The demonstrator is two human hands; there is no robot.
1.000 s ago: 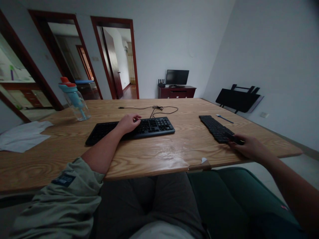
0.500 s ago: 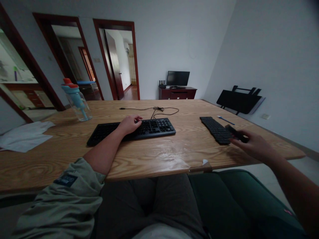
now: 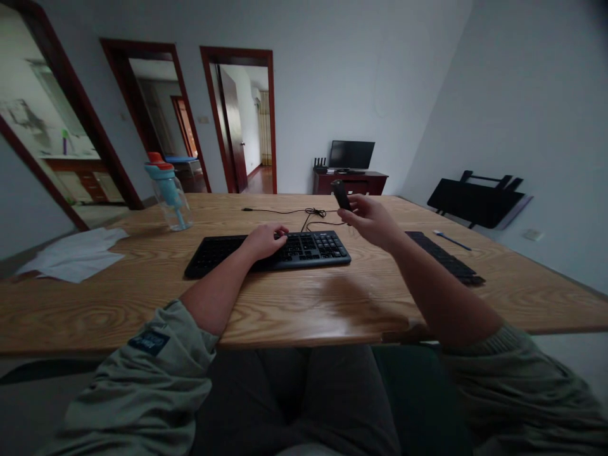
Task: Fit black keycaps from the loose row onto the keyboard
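My left hand [image 3: 266,243] lies on a black keyboard [image 3: 317,248], its fingers loosely bent and apart over the middle keys. Raised above the table, to the right of that hand, my right hand [image 3: 368,218] is closed around a short, dark, stick-like object [image 3: 340,194]. One end of this object points up and to the left; its exact kind is unclear. The keyboard's thin cable [image 3: 280,211] lies loosely bundled behind it. Farther right, a long patch of loose black keycaps [image 3: 444,258] lies on the wood, partly covered by my right forearm.
A blue-handled brush [image 3: 453,240] rests beyond the keycaps. On the left stand a clear bottle [image 3: 171,199] with a red and blue lid and some white tissues [image 3: 78,253]. The wooden table's [image 3: 304,304] front edge runs before my lap.
My right hand has moved left and up with the dark object, from beside the keycaps to above the keyboard's right end. The left hand stays on the keyboard; the view has shifted slightly.
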